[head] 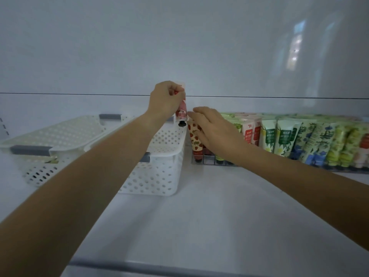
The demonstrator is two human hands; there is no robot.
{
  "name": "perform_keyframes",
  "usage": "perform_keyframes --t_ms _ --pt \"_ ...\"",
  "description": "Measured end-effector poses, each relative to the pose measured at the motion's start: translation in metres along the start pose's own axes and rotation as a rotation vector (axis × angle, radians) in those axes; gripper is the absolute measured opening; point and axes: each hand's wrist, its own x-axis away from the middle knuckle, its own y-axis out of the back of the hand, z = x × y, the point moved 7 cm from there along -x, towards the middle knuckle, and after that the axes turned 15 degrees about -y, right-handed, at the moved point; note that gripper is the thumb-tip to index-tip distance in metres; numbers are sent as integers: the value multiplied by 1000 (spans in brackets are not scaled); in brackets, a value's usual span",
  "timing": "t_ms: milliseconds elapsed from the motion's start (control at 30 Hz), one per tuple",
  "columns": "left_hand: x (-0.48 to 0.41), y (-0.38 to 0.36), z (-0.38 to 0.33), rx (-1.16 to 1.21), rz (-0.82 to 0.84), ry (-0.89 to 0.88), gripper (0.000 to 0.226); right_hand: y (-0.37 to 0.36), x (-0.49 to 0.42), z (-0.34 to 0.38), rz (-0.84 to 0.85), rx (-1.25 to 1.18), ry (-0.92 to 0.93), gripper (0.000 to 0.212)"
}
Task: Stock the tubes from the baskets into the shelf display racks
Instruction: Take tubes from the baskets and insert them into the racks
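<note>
My left hand [166, 98] grips a red patterned tube [182, 111] by its crimped top, cap down, hanging just above the left end of the wire display rack [207, 163]. My right hand [213, 129] rests flat, fingers spread, against the strawberry-print tubes [194, 136] standing in the rack's leftmost slot. To the right the rack holds rows of tubes [283, 136] in white-red, green, blue and yellow prints. Two white perforated baskets stand on the left: the nearer one [159, 172] under my left forearm and a farther one [40, 172].
The white shelf floor [199, 216] stretches in front of the baskets and rack. A glossy white back wall [179, 47] rises behind them. A grey front edge [159, 269] runs along the bottom. The left basket has grey handles [30, 149].
</note>
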Motion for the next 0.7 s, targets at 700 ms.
perform_keyframes --t_ms 700 --pt "20 -144 -91 -31 656 -370 28 -45 95 -57 549 -333 -177 43"
